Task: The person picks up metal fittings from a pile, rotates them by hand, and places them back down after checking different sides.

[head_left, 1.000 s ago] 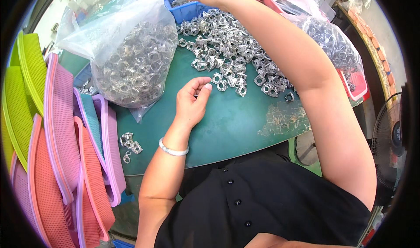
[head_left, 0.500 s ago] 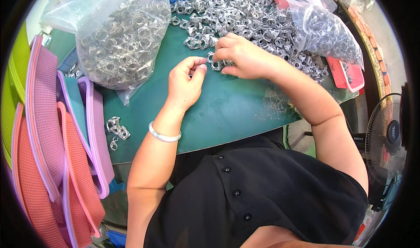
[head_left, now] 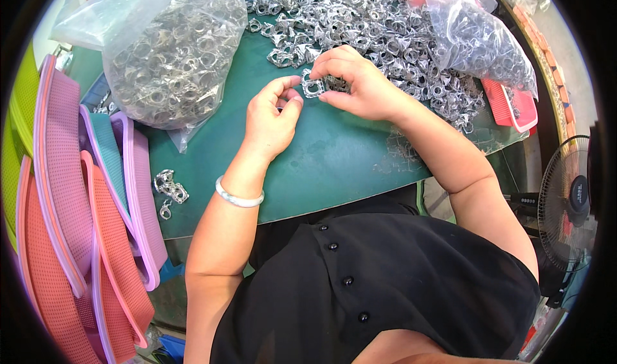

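Observation:
A small silver metal piece with ring-shaped openings point(head_left: 313, 86) is between the thumb and fingers of my right hand point(head_left: 360, 88), just above the green tabletop. Close on its left is my left hand point(head_left: 273, 113), fingers curled, thumb and index tip apart. That index tip comes right up to the metal piece; whether it touches, I cannot tell. Behind both hands spreads a large heap of similar silver metal pieces point(head_left: 347, 20). A few more loose metal pieces point(head_left: 171, 186) lie at the table's left side.
A clear plastic bag full of metal pieces point(head_left: 170, 68) stands at the back left; another filled bag point(head_left: 482, 46) lies at the right, over a red basket point(head_left: 508, 107). Stacked plastic baskets point(head_left: 64, 165) crowd the left edge. A black fan point(head_left: 569, 200) stands far right.
My right hand's thumb and fingers have spread a little, and the metal piece now shows more plainly between them. My left hand has shifted slightly, its index finger lifting toward the piece.

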Available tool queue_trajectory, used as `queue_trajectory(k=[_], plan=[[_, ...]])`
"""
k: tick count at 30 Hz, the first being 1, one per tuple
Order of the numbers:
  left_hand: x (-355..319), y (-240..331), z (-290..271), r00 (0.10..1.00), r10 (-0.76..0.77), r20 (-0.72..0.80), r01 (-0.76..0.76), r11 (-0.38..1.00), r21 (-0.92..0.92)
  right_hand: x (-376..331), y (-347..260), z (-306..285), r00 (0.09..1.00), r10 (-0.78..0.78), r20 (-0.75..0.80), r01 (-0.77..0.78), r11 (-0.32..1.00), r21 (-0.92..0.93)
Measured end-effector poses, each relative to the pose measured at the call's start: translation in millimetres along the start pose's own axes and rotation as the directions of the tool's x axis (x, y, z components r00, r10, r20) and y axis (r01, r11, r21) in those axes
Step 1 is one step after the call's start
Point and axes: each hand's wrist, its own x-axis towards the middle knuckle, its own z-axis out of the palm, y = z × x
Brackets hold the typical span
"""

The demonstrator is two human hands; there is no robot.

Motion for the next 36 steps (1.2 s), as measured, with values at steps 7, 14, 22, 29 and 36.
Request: queue_trajectory(k=[7, 14, 22, 29, 36], plan=[[-3.4, 12.5, 1.7, 0.997, -0.043, 0.071, 0.062, 0.953, -0.298, -6.3, -3.7, 0.9, 0.970, 0.241, 0.025, -0.225, 0.859, 0.460], [-6.9, 16.4, 3.2, 0.999, -0.029, 0.042, 0.045, 0.890, -0.454, -8.2, -10.4, 4.7, 0.975, 0.219, -0.025, -0.191, 0.895, 0.403], [-2.5, 11.5, -0.8, 0.997, -0.068, 0.036, 0.076, 0.795, -0.602, -10.3, -8.9, 12.0, 0.981, 0.185, -0.058, -0.131, 0.855, 0.502], [-3.4, 11.7, -0.7, 0.995, -0.090, 0.031, 0.092, 0.824, -0.559, -12.8, -11.0, 10.8, 0.957, 0.287, 0.039, -0.249, 0.749, 0.614], [-4.4, 13.4, 0.0, 0.995, -0.090, 0.035, 0.094, 0.837, -0.539, -12.2, -12.6, 8.2, 0.960, 0.273, 0.068, -0.260, 0.764, 0.590]])
